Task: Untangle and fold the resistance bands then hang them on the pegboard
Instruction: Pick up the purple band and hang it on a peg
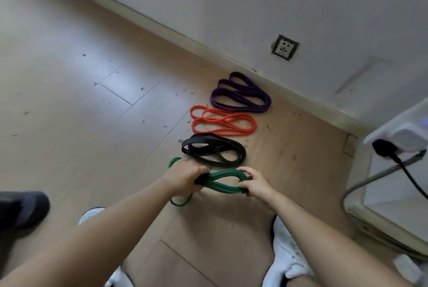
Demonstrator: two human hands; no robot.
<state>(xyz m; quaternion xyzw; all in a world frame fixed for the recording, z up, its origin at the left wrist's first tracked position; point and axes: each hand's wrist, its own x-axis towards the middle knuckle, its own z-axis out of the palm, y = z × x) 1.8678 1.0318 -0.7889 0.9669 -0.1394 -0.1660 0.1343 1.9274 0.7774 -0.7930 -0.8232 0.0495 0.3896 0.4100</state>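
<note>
Bands [223, 122], four, two hands [185, 179] gripping green band [225, 173]

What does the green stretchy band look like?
The green band is a flat, rubbery-looking loop gathered into several layers. The left hand grips its bunched middle, and the right hand pinches its right end, so the strands bulge open between the hands. More loops stick out past the left hand, down by the wooden floor. It is the band nearest the person, right beside the black band.
</note>
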